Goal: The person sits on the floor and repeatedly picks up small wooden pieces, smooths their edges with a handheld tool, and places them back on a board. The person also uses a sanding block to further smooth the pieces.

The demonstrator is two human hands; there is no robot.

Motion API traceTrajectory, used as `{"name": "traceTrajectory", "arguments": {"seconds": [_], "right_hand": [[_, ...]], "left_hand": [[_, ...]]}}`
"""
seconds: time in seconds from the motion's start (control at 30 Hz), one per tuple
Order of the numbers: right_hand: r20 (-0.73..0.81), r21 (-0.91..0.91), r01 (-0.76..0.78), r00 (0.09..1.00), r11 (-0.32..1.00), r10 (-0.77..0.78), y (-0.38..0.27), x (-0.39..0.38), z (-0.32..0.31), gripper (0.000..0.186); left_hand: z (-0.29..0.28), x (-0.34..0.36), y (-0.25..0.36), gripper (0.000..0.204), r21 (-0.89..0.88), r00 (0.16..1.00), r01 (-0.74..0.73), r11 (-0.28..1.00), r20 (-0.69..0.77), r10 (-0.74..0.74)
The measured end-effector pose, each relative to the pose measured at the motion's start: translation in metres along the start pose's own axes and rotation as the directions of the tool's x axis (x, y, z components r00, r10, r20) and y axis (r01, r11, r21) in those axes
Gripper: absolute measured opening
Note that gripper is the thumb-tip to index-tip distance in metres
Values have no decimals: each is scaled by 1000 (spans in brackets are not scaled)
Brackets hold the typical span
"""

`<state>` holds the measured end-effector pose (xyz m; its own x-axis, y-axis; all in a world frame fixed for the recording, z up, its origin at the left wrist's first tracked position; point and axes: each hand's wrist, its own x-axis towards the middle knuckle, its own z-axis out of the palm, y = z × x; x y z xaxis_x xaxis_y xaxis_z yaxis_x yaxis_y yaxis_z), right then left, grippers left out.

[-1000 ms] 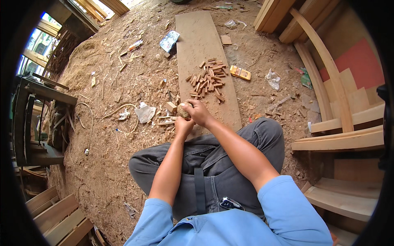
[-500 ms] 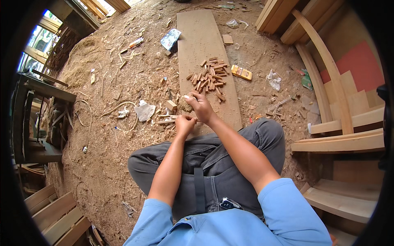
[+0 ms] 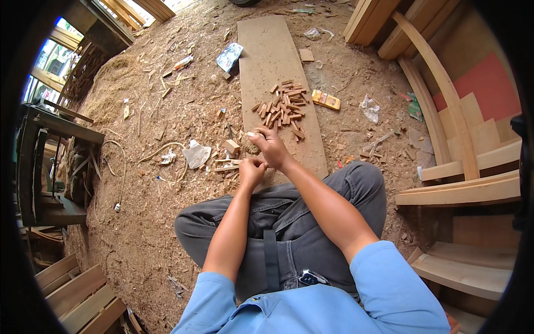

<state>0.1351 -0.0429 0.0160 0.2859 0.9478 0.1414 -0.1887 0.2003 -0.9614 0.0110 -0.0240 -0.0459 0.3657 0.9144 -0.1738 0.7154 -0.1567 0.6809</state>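
My right hand point(image 3: 271, 148) is closed in a fist above the near end of a long flat board point(image 3: 264, 42). Something pale shows by its thumb, and a rough brownish lump lies just below the fist; what the fingers grip is too small to make out. Close beside it, lower and to the left, my left hand point(image 3: 253, 171) has its fingers pinched together, with whatever they hold hidden. A heap of small brown wooden blocks point(image 3: 282, 104) lies on the board just beyond my right hand. Thin wood offcuts point(image 3: 227, 165) and a pale wood block point(image 3: 232, 146) sit left of my hands.
Wood shavings cover the ground. A yellow packet point(image 3: 326, 99) lies at the board's right edge, a blue-silver wrapper point(image 3: 229, 57) at its left. Rope point(image 3: 161, 150) and a white scrap point(image 3: 196, 154) lie to the left. Wooden frames point(image 3: 456, 192) stand on the right, a dark stand point(image 3: 61, 125) on the left.
The whole view has shifted slightly. Both hands keep nearly the same closed pose and place beside the board, and the block heap looks unchanged.
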Motion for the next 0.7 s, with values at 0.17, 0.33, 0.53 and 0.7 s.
{"name": "traceTrajectory", "arguments": {"seconds": [0.17, 0.33, 0.53, 0.7], "right_hand": [[67, -184, -132, 987, 974, 147, -2, 0, -2, 24], [60, -60, -143, 987, 988, 147, -1, -1, -2, 25], [29, -133, -67, 997, 989, 72, 4, 1, 0, 26], [67, -156, -225, 969, 962, 237, 2, 0, -2, 24]], "left_hand": [[2, 1, -1, 15, 13, 999, -30, 999, 24, 30], [2, 1, -2, 14, -83, 998, 8, 997, 65, -2], [0, 0, 0, 16, -3, 999, -21, 1000, 48, 21], [0, 2, 1, 16, 12, 997, 17, 1000, 70, -17]]}}
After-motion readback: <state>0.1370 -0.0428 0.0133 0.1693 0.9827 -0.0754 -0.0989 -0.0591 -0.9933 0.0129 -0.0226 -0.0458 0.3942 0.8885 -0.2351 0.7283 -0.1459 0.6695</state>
